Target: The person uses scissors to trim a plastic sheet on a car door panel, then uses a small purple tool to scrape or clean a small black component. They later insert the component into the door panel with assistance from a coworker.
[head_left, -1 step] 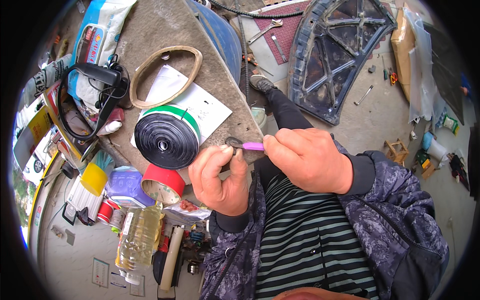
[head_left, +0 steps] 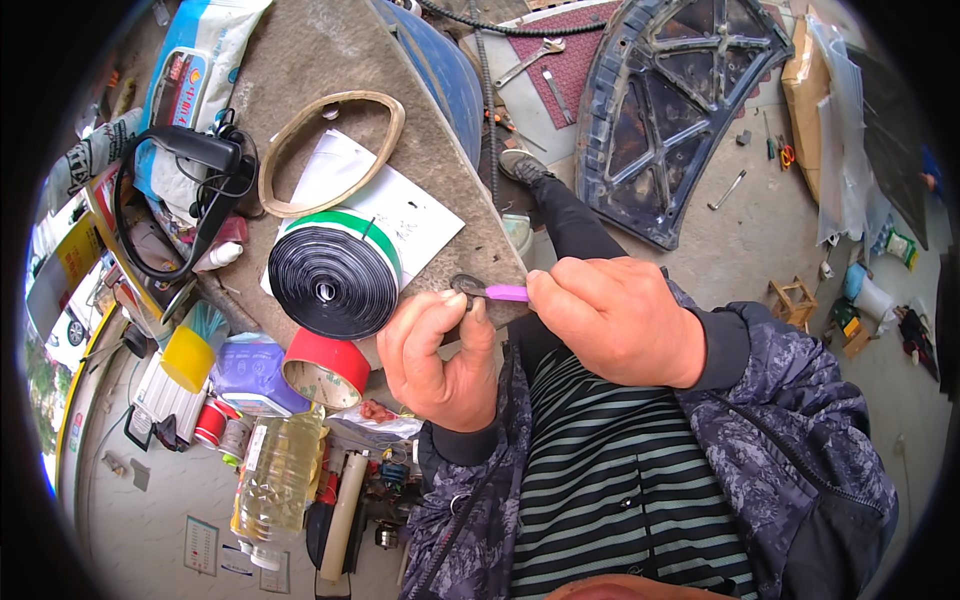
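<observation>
My left hand (head_left: pixel 437 362) is closed in a pinch on a small dark oval piece (head_left: pixel 466 284), held by the corner of a rough board. My right hand (head_left: pixel 622 322) grips a slim purple stick-like thing (head_left: pixel 507 293), whose left end meets the dark piece; its other end is hidden in my fingers. Just left of my left hand, a coil of black tape (head_left: pixel 333 280) with a green-and-white outer layer lies on the board. Behind the coil, a tan oval ring (head_left: pixel 392 140) rests over white paper sheets (head_left: pixel 425 215).
The board (head_left: pixel 300 50) ends in a corner near my hands. Beside it stand a red tape roll (head_left: pixel 345 358), a purple pack (head_left: pixel 250 375) and an oil bottle (head_left: pixel 275 480). A black strapped headset (head_left: pixel 205 150) lies left. On the floor are a black ribbed panel (head_left: pixel 660 110) and a wrench (head_left: pixel 530 60).
</observation>
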`<state>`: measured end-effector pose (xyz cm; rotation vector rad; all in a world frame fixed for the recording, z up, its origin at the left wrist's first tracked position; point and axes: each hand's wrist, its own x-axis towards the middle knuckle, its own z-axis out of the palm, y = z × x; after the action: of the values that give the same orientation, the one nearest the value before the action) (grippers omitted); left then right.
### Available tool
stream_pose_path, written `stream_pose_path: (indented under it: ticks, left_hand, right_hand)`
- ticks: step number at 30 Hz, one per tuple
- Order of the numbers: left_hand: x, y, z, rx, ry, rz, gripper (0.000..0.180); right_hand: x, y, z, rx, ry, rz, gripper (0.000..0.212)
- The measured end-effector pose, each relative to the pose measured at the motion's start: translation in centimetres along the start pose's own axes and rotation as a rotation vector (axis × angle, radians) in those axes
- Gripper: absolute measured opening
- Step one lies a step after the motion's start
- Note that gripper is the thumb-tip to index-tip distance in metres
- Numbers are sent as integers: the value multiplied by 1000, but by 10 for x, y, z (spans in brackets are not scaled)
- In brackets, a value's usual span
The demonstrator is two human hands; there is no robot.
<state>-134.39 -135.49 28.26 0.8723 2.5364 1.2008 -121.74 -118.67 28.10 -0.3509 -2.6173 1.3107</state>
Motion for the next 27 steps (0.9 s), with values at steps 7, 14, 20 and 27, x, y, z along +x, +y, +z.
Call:
stream_pose_path:
  ticks: [7, 14, 20, 27]
  left_hand:
    - [0, 0, -1, -2, -8, 1, 30]
    - [0, -1, -2, -11, -21, -2, 31]
    - [0, 0, -3, -29, -28, -13, 31]
    - [1, -1, -4, -33, -32, -9, 31]
  right_hand:
    - [-2, -2, 1, -9, -6, 8, 42]
    - [-2, -2, 4, -73, 9, -9, 41]
    - [1, -6, 2, -86, -4, -11, 40]
    - [7, -9, -4, -102, -51, 15, 35]
